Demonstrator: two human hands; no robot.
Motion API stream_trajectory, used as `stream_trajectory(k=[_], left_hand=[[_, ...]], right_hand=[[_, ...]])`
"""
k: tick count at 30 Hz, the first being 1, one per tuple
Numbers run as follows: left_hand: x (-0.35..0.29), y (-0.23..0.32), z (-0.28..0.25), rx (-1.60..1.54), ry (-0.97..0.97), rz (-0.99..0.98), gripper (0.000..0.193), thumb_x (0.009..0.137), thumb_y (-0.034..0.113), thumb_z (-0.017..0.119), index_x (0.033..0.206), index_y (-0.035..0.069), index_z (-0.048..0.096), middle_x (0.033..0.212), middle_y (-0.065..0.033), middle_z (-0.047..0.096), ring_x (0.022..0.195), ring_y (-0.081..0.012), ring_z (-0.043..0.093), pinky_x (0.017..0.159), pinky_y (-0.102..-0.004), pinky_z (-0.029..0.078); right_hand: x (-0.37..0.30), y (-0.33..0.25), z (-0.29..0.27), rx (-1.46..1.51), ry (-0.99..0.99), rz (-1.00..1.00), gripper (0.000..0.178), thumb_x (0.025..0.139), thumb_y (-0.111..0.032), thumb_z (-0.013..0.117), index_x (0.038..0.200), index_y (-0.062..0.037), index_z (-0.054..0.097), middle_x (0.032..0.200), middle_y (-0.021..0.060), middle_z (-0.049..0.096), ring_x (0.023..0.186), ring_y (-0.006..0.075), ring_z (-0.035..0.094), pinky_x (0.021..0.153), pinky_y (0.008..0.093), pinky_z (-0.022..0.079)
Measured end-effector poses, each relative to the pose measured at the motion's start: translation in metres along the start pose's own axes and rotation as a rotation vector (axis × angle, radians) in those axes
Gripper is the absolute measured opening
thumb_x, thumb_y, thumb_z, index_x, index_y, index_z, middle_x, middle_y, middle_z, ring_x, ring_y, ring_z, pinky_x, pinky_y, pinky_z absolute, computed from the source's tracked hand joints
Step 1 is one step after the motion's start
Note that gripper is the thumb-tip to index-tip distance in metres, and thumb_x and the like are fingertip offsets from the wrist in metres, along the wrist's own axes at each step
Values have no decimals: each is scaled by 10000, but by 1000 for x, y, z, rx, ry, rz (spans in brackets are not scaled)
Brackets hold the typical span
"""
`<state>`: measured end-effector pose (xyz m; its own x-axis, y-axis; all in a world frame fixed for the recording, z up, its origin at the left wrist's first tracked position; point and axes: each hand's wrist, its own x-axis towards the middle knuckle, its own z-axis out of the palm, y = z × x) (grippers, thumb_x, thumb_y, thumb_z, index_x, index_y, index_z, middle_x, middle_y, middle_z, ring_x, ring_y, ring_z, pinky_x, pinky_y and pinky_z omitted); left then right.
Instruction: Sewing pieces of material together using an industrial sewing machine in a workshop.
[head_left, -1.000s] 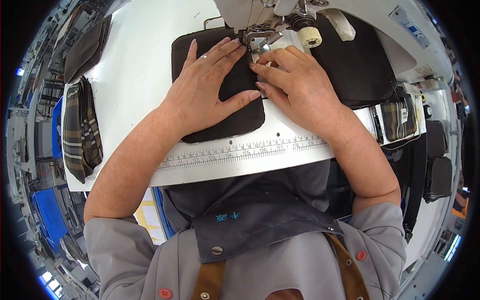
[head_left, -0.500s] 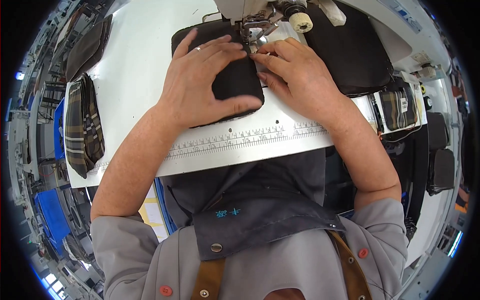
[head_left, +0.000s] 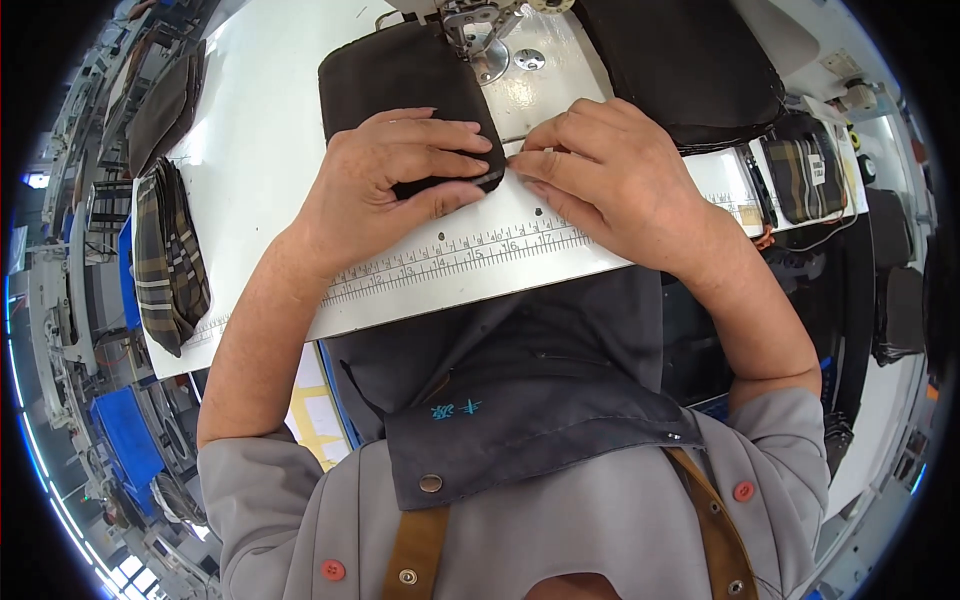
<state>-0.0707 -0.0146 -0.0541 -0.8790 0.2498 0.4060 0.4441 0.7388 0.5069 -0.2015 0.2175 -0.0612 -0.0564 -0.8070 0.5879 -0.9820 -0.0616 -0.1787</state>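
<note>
Dark fabric piece [head_left: 405, 85] flat on white surface [head_left: 260, 170], at 12 o'clock. Left hand [head_left: 385, 185] grasping its near edge; right hand [head_left: 610, 175] pinching the corner. Probably light, limp; best held by edges.

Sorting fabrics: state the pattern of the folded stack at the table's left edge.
Plaid stack, olive-brown with pale stripes; head view.

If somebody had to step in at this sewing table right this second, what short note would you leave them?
Left hand: fingers curled over the near edge of the dark brown fabric piece, gripping it.
Right hand: fingertips pinching at that same edge, beside the left.
The fabric lies flat on the white sewing table, its far end by the metal presser foot.
Plaid fabric stack waits at the left edge.
Whether any seam is done cannot be seen.
</note>
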Motion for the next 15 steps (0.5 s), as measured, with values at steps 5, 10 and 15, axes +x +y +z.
stream_trajectory(k=[5, 10, 15], left_hand=[[1, 7, -1, 15, 47, 14, 97, 796, 67, 814, 883, 60, 770, 1073, -43, 790, 1056, -210, 747, 1058, -445, 514], [0, 12, 2, 55, 124, -27, 76, 782, 24, 778, 833, 53, 729, 1044, -43, 796, 1041, -192, 754, 1026, -439, 533], [1, 14, 1, 86, 25, -4, 117, 768, -31, 751, 824, 53, 692, 1047, -82, 797, 1092, -248, 750, 1049, -459, 511]], right_hand=[[1, 0, 2, 49, 25, 3, 207, 797, -135, 798, 990, -90, 738, 964, 20, 673, 884, 219, 664, 751, 376, 512], [1, -6, -2, 77, -116, 14, 271, 829, -263, 809, 1036, -102, 740, 988, 33, 625, 928, 230, 642, 784, 382, 503], [2, -6, -2, 111, -130, 23, 280, 830, -303, 806, 995, -86, 742, 895, 29, 589, 879, 220, 619, 768, 376, 494]])
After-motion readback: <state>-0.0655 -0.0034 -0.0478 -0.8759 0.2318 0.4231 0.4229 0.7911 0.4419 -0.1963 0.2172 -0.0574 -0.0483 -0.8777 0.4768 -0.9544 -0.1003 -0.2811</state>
